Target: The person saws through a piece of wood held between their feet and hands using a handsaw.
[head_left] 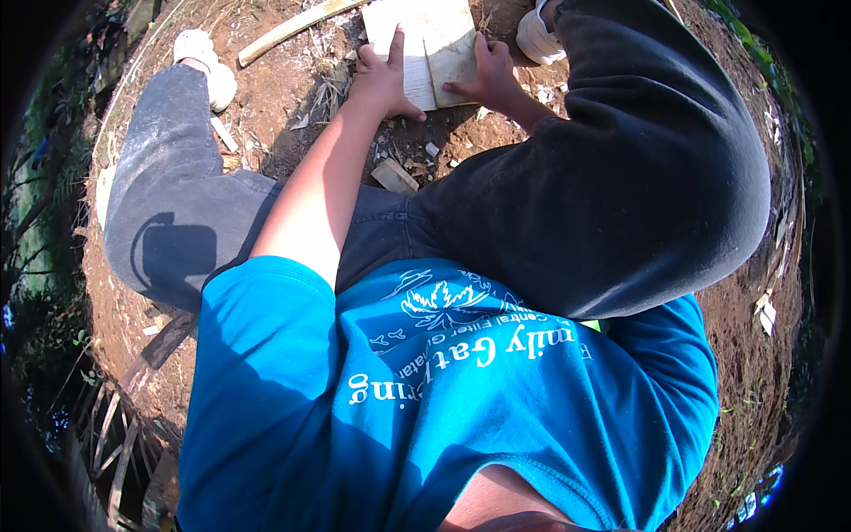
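Two flat pale wooden boards lie side by side on the soil at the top of the view, a whitish left board (418, 82) and a yellowish right board (450, 49), with a thin dark seam between them. My left hand (381, 87) rests on the left board's near left side, its index finger stretched forward over the wood and its thumb spread toward the near edge. At the right board's outer edge is my right hand (498, 82), thumb laid over the surface and index finger pointing forward along the side. Its remaining fingers are partly hidden.
A long curved stick (297, 31) lies beyond the left board. Nearer me, a small wood block (394, 176) sits among scattered chips. My bent legs in dark trousers flank the boards, with a pale shoe (537, 37) by the right one and another pale shoe (199, 49) at far left.
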Demonstrator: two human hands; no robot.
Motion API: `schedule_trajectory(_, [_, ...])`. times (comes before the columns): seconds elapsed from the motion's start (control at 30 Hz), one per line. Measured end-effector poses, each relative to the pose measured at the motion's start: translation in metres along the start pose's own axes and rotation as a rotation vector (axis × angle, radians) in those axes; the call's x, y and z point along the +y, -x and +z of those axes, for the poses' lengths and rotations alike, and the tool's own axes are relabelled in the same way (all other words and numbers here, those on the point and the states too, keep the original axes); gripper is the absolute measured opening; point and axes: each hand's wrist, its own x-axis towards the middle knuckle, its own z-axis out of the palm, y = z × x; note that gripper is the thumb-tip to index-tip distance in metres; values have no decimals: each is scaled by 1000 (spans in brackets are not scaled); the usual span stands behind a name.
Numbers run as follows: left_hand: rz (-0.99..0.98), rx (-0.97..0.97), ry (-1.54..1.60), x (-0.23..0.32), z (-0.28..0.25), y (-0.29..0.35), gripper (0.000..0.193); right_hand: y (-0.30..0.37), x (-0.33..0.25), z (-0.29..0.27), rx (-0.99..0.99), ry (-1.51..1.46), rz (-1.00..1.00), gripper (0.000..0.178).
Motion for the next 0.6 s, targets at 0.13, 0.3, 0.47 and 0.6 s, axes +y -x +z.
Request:
schedule_trajectory(0.13, [-4,-31,-67,6,-8,4,151,-1,-1,0,-12,-35,24,126])
schedule_trajectory(0.3, [-41,-71,27,5,-18,7,141,-2,0,1,-19,-16,27,127])
schedule_trajectory(0.47, [-16,-47,51,0,-16,8,140,-1,0,0,-17,40,16,128])
schedule_trajectory(0.6, [12,-37,51,-2,-16,7,141,-2,-2,-3,-6,49,14,127])
